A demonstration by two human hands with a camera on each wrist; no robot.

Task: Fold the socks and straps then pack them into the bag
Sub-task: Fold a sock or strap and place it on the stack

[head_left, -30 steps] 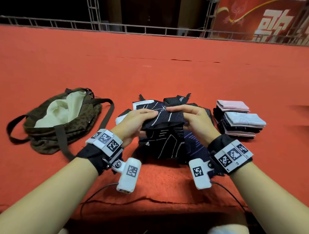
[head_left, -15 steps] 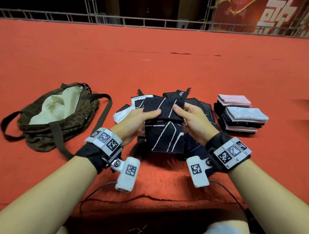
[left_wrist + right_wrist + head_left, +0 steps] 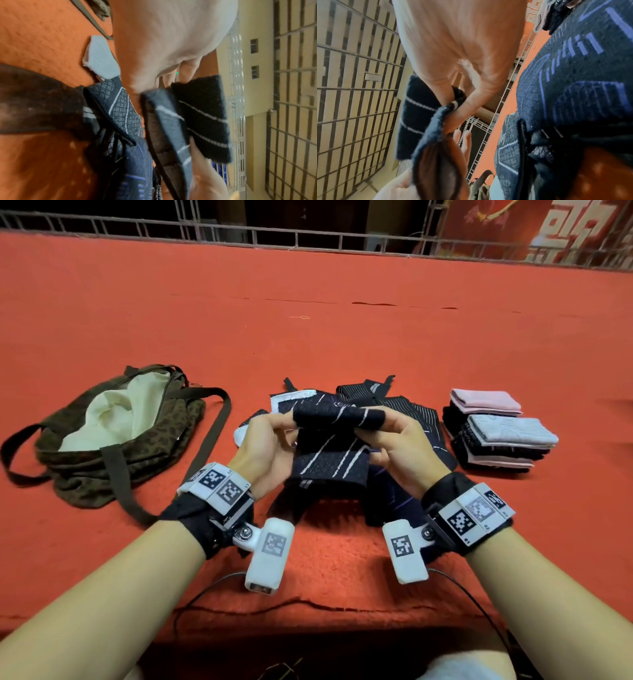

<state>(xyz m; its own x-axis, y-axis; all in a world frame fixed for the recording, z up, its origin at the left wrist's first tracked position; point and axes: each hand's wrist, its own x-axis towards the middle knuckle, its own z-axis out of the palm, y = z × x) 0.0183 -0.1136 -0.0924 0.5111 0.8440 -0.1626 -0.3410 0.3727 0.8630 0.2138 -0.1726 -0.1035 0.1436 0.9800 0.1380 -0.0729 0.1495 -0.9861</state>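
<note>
An open olive bag (image 3: 113,436) lies far left on the red carpet (image 3: 342,320). At center, the left hand (image 3: 267,450) and right hand (image 3: 400,450) each pinch an end of a dark striped sock (image 3: 330,453), folding it above the unfolded pile (image 3: 407,409). Folded socks (image 3: 496,429) sit stacked right.

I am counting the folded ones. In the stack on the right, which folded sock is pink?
The pink folded sock lying at the stack's top, far side; the pale grey one beside it sits nearer, on dark ones.
</note>
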